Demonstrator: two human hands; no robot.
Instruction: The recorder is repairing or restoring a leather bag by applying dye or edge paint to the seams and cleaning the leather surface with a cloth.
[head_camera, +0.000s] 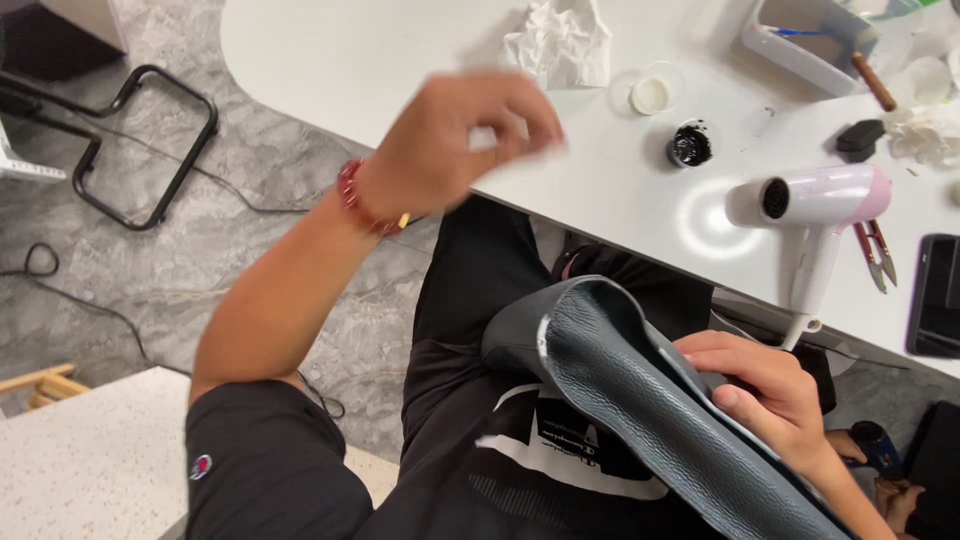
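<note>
While the right hand (765, 385) pins a grey leather piece (640, 400) on the lap, fingers curled over its edge and thumb on top, the left hand (455, 140) is raised over the white table (330, 60), blurred. Its fingertips pinch something small and white (487, 138), perhaps a scrap of tissue; the blur hides just what it is. By my judgement the work in hand is treating the leather's pale edge (543, 340), and the next move calls for bringing the pinched bit down to that edge, which lies well below and right of the left hand, near the knee. On the table sit a crumpled tissue (560, 40), a small white lid (650, 95), an open black jar (690, 145), a pink hair dryer (825, 200) and red snips (877, 250).
</note>
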